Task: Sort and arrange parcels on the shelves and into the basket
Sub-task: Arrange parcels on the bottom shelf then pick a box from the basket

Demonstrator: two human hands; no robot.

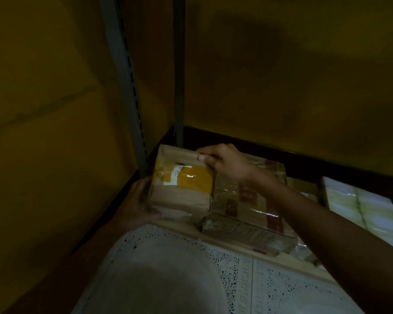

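A: Fingers, right side?
B: Right hand (pixel 222 164), fingers (pixel 204 157) curled over the top edge of the brown parcel (pixel 182 191), thumb on the near face. Firm pinch.

A: Left?
B: Left hand (pixel 136 205) cups the parcel's lower left corner, fingers wrapped under its bottom edge. Dim light; single fingers are hard to make out.

A: Parcel position?
B: Tilted, yellow label facing up, in the left corner of the bottom shelf (pixel 232 244). Its right side touches a taped parcel (pixel 243 200) in clear film with red marks, lying flat. I cannot tell whether the held parcel rests on the shelf board.

A: Further out?
B: A pale wrapped parcel (pixel 359 205) further right, apart from the taped one. A slotted upright (pixel 127 87) and a plain post (pixel 179 64) stand behind the corner. Yellow wall (pixel 43 109) around, speckled floor (pixel 168 268) in front.
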